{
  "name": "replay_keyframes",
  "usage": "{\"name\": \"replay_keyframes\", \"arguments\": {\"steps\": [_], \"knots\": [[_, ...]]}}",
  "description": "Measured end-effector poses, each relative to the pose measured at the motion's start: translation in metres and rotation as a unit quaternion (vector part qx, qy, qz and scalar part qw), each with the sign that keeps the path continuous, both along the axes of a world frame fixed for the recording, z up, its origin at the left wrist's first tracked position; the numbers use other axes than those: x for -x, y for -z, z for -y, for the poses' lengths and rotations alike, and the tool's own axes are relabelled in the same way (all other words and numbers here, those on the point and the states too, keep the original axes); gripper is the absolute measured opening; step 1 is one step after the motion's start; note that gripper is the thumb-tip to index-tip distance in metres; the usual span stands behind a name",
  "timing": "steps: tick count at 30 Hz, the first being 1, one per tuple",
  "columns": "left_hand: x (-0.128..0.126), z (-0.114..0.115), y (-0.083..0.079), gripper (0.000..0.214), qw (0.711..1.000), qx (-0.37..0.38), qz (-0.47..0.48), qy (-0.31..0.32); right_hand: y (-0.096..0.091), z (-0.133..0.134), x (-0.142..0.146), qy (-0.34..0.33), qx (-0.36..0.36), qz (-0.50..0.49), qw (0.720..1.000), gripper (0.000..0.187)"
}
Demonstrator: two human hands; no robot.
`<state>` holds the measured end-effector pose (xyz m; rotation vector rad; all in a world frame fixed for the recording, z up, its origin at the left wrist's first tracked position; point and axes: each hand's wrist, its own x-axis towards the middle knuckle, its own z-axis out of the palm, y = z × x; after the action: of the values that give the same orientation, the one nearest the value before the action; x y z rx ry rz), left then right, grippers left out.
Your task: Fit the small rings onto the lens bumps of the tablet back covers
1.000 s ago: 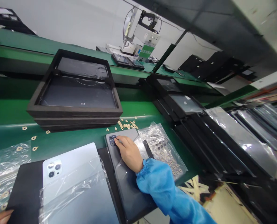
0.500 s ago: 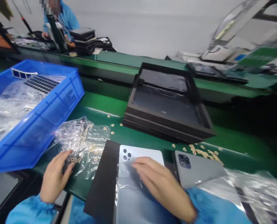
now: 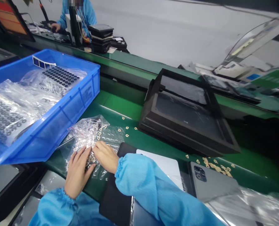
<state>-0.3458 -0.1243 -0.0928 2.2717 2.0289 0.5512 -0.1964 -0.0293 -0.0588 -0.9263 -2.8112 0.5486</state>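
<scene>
My left hand (image 3: pixel 79 171) lies on a crumpled clear plastic bag (image 3: pixel 89 127), fingers stretched and thumb apart. Close beside it, my right hand (image 3: pixel 106 157) bends its fingers down onto the same plastic; its fingertips are partly hidden, and anything small between them does not show. Small gold-coloured rings with a tab (image 3: pixel 99 134) lie on and around the bag. Under my right sleeve is a pale silver-blue back panel (image 3: pixel 171 164), like that of a phone or tablet, over a black sheet (image 3: pixel 113 194). To the right lies a grey back panel (image 3: pixel 214 183) with a camera cluster.
A blue crate (image 3: pixel 83 97) holding bagged black ring parts stands at the left. Stacked black trays (image 3: pixel 188 141) sit at the back centre. More gold rings (image 3: pixel 216 166) are scattered beyond the grey panel. Across the bench, a co-worker (image 3: pixel 89 15) sits beside stacked devices (image 3: pixel 102 37).
My right hand has moved left from the silver-blue panel to the plastic bag, its sleeve now covering much of the panel. My left hand stays at the bag. The view has shifted left.
</scene>
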Motion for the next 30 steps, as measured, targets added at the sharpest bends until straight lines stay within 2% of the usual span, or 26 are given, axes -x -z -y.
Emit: {"name": "replay_keyframes", "arguments": {"steps": [8,11,14,16,17,19,20,22,24,27,28,30], "knots": [[-0.004,-0.006,-0.012,0.050,1.000,0.004,0.028,0.004,0.003,-0.015,0.007,-0.012,0.021,-0.025,0.999,0.010],[-0.003,-0.004,-0.021,0.042,0.998,-0.007,0.060,0.008,-0.009,-0.011,-0.004,-0.023,0.021,-0.058,0.998,0.007],[-0.008,0.002,-0.043,0.029,0.990,0.002,0.137,0.017,-0.033,0.005,-0.029,-0.023,0.002,-0.137,0.990,0.008],[-0.017,0.004,-0.063,0.026,0.961,0.093,0.259,0.043,-0.049,0.021,-0.049,-0.028,-0.036,-0.226,0.973,0.012],[-0.022,0.005,-0.072,0.027,0.929,0.157,0.329,0.057,-0.056,0.029,-0.059,-0.032,-0.063,-0.264,0.962,0.014],[-0.035,0.004,-0.087,0.029,0.847,0.273,0.450,0.072,-0.065,0.042,-0.077,-0.039,-0.122,-0.295,0.947,0.015],[-0.041,0.002,-0.093,0.031,0.814,0.310,0.486,0.072,-0.067,0.048,-0.085,-0.038,-0.150,-0.296,0.943,0.016],[-0.054,-0.001,-0.099,0.031,0.768,0.350,0.532,0.069,-0.069,0.056,-0.098,-0.032,-0.194,-0.286,0.938,0.018],[-0.065,-0.004,-0.102,0.029,0.747,0.371,0.546,0.074,-0.070,0.061,-0.109,-0.027,-0.221,-0.278,0.934,0.021],[-0.078,-0.006,-0.105,0.022,0.747,0.384,0.537,0.080,-0.070,0.067,-0.122,-0.023,-0.234,-0.285,0.929,0.021],[-0.082,-0.007,-0.107,0.019,0.752,0.385,0.528,0.082,-0.071,0.068,-0.126,-0.015,-0.213,-0.297,0.931,0.019],[-0.089,-0.008,-0.112,0.016,0.772,0.381,0.501,0.091,-0.074,0.071,-0.133,0.009,-0.122,-0.326,0.937,0.016]]}}
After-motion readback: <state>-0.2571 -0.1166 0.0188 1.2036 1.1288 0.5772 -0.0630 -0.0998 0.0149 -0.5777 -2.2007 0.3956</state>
